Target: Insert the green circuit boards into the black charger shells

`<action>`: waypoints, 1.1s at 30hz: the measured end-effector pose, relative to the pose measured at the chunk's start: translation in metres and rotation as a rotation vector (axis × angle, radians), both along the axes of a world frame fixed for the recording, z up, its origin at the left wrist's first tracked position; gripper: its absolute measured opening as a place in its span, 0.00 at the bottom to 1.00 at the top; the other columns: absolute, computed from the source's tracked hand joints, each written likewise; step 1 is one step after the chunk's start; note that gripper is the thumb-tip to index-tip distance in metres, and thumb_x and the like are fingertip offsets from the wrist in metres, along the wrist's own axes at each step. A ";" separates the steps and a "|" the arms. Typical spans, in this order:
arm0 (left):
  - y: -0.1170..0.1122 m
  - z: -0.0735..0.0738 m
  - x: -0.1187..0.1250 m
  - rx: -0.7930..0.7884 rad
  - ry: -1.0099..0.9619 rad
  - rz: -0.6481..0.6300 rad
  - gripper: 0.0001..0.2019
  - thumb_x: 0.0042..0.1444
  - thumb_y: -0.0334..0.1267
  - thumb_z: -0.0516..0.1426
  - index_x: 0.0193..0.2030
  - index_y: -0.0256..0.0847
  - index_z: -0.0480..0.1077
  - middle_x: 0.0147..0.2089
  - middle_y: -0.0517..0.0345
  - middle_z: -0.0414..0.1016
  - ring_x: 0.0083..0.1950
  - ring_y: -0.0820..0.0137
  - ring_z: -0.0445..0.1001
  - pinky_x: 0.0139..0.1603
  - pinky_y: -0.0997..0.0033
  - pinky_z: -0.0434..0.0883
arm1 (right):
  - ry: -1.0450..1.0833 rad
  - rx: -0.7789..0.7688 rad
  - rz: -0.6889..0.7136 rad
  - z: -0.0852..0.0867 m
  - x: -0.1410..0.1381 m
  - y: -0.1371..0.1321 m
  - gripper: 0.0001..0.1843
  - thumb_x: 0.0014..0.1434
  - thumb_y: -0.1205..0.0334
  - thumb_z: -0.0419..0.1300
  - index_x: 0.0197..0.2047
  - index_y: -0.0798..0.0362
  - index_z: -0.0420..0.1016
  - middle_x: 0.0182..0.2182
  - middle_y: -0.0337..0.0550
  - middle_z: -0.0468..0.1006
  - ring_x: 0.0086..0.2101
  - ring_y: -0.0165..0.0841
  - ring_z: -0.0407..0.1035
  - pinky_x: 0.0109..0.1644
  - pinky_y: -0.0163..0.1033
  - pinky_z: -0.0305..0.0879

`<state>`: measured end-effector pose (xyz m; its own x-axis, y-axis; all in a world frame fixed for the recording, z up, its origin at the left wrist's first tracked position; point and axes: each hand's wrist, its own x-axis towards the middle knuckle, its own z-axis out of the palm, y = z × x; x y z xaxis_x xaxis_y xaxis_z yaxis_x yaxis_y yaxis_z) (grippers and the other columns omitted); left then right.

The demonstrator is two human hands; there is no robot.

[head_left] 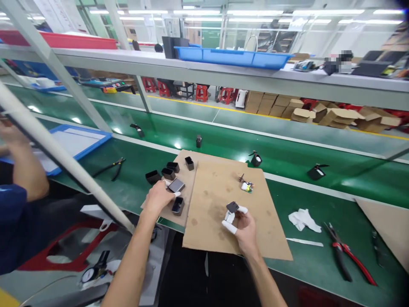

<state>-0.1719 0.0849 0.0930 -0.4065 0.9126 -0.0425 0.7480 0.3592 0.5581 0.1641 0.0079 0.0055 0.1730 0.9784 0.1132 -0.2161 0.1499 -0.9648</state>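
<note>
My left hand (157, 198) has its thumb and fingers closed around a small black plastic case (176, 185), at the left side of the cardboard sheet. Nearby stand several open black cases (168, 173), with one more open case (178, 206) just below the hand. Over the middle of the cardboard, my right hand (244, 227) pinches a flat black square piece (232, 207) with a white part under it. White finger cots cover some fingertips on both hands. Farther up lies a small circuit board (247, 186) with white and yellow components and a dark piece attached.
The cardboard (207, 230) lies on a green bench. Red-handled pliers (343, 251), a metal strip (305, 242) and crumpled white tissue (304, 220) are at right; black pliers (110, 167) at left. Black units (316, 171) stand on the green belt beyond. A co-worker's arm (25, 157) is far left.
</note>
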 end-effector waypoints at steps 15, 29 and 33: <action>-0.108 0.039 0.156 0.445 -1.006 -0.530 0.29 0.53 0.44 0.74 0.61 0.48 0.74 0.61 0.43 0.82 0.62 0.44 0.84 0.61 0.43 0.84 | 0.245 0.025 -0.025 0.062 0.048 -0.024 0.32 0.42 0.57 0.85 0.50 0.50 0.86 0.36 0.45 0.88 0.30 0.37 0.79 0.35 0.41 0.79; -0.152 0.060 0.195 0.481 -0.939 -0.844 0.40 0.43 0.27 0.75 0.65 0.49 0.74 0.60 0.51 0.80 0.57 0.61 0.83 0.60 0.64 0.81 | 0.116 0.185 -0.057 0.128 0.102 -0.109 0.41 0.39 0.48 0.87 0.55 0.48 0.84 0.48 0.50 0.87 0.49 0.53 0.85 0.60 0.62 0.83; -0.156 0.060 0.183 0.543 -0.921 -0.865 0.42 0.44 0.26 0.75 0.67 0.49 0.74 0.58 0.51 0.78 0.56 0.60 0.81 0.56 0.63 0.81 | 0.087 0.204 0.010 0.138 0.085 -0.110 0.42 0.37 0.43 0.88 0.54 0.47 0.85 0.44 0.48 0.88 0.48 0.55 0.86 0.58 0.64 0.84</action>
